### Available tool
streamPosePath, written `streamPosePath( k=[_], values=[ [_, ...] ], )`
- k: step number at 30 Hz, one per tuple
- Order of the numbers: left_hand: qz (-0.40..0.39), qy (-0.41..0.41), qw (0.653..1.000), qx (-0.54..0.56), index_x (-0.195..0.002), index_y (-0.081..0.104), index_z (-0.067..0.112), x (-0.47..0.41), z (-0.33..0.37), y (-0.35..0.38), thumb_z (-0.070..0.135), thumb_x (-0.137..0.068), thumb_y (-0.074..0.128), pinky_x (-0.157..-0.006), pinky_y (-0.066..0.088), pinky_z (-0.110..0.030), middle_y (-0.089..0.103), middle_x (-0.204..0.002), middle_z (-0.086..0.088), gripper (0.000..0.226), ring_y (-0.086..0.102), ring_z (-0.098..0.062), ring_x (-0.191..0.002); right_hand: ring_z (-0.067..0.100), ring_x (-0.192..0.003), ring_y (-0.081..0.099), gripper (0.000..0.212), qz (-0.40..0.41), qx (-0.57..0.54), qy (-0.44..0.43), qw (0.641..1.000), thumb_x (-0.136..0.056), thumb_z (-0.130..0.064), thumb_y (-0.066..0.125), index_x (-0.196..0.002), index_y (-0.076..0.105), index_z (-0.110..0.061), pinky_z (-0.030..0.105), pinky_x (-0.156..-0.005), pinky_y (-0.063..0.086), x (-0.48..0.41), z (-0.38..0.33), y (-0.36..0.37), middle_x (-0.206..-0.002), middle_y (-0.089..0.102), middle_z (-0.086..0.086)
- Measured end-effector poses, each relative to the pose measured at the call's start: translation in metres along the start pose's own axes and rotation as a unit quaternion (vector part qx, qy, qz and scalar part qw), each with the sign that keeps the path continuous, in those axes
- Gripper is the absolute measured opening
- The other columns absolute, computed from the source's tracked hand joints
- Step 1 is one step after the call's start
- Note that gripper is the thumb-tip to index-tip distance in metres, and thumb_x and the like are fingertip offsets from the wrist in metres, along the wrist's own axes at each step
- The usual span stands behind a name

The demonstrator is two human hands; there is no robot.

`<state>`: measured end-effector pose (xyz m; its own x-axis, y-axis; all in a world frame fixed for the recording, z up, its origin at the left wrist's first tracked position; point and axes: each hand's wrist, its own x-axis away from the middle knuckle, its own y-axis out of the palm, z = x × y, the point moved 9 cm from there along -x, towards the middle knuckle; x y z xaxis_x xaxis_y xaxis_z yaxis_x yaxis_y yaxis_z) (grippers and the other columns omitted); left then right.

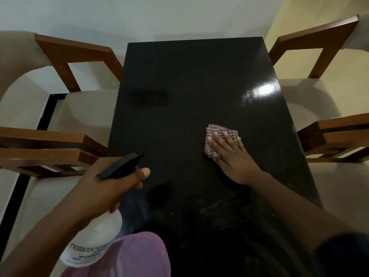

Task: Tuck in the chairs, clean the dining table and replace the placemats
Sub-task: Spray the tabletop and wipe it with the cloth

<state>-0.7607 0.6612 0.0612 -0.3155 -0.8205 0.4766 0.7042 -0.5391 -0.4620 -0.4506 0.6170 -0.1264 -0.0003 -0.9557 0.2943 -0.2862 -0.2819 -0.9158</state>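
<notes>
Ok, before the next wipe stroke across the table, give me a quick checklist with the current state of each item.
1. Cloth under the wiping hand: ok. The right hand lies flat on the checked cloth, which rests on the table.
2. Spray bottle secured: ok. The left hand grips the spray bottle at its neck, nozzle toward the table.
3. Wipe path free: ok. No placemats or dishes show on the far half.
4. Surface clean: not ok. Smears and specks show on the near part.
5. Chairs tucked in: cannot tell. The chairs stand close along both sides, seats hidden.
</notes>
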Motion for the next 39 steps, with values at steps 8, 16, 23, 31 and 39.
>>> streamPosePath(
  k=[8, 16, 23, 31, 39],
  values=[
    [-0.011, -0.055, 0.998, -0.013, -0.079, 0.07, 0.002, 0.038, 0.022, 0.046, 0.039, -0.085, 0.073, -0.043, 0.045, -0.027, 0.059, -0.046, -0.003, 0.038, 0.049, -0.011, -0.035, 0.024, -0.161, -0.005, 0.064, -0.021, 0.018, -0.176, 0.984, -0.107, -0.045, 0.034, -0.166, 0.015, -0.033, 0.059, -0.127, -0.001, 0.003, -0.127, 0.036, -0.175, 0.007, -0.005],
    [-0.052, -0.121, 0.991, 0.009, -0.085, 0.068, 0.005, 0.07, 0.013, 0.091, 0.052, -0.08, 0.071, -0.048, 0.046, -0.03, 0.06, -0.055, -0.005, 0.048, 0.049, -0.019, -0.044, 0.017, -0.161, -0.006, 0.065, -0.033, 0.035, -0.217, 0.975, -0.107, -0.046, 0.038, -0.166, 0.012, -0.038, 0.048, -0.128, -0.003, 0.157, -0.062, 0.066, -0.174, 0.006, -0.01],
    [-0.1, -0.121, 0.988, -0.002, -0.084, 0.065, 0.005, 0.09, 0.014, 0.149, 0.057, -0.082, 0.077, -0.049, 0.048, -0.027, 0.057, -0.052, -0.001, 0.053, 0.053, -0.011, -0.041, 0.007, -0.151, -0.035, 0.059, -0.026, -0.026, 0.05, 0.998, -0.109, -0.057, 0.017, -0.159, -0.014, -0.051, 0.049, -0.128, -0.013, 0.143, 0.105, 0.009, -0.166, -0.027, -0.023],
    [-0.141, -0.067, 0.988, 0.016, -0.079, 0.07, 0.0, 0.092, 0.037, 0.196, 0.046, -0.086, 0.081, -0.049, 0.045, -0.02, 0.071, -0.067, -0.013, 0.048, 0.058, -0.01, -0.046, 0.021, -0.159, -0.016, 0.062, 0.004, -0.038, -0.029, 0.999, -0.108, -0.048, 0.028, -0.166, 0.009, -0.036, 0.061, -0.126, -0.004, 0.073, 0.023, 0.017, -0.175, 0.0, -0.007],
    [-0.181, -0.045, 0.981, -0.055, -0.069, 0.074, 0.051, 0.085, 0.051, 0.226, 0.033, -0.092, 0.077, -0.066, 0.05, -0.015, 0.077, -0.077, 0.01, 0.029, 0.072, -0.004, -0.07, 0.018, -0.161, -0.007, 0.059, -0.029, -0.008, -0.192, 0.981, -0.108, -0.047, 0.036, -0.164, 0.019, -0.037, 0.053, -0.128, -0.006, 0.212, -0.044, 0.083, -0.174, 0.011, -0.011]
  ],
)
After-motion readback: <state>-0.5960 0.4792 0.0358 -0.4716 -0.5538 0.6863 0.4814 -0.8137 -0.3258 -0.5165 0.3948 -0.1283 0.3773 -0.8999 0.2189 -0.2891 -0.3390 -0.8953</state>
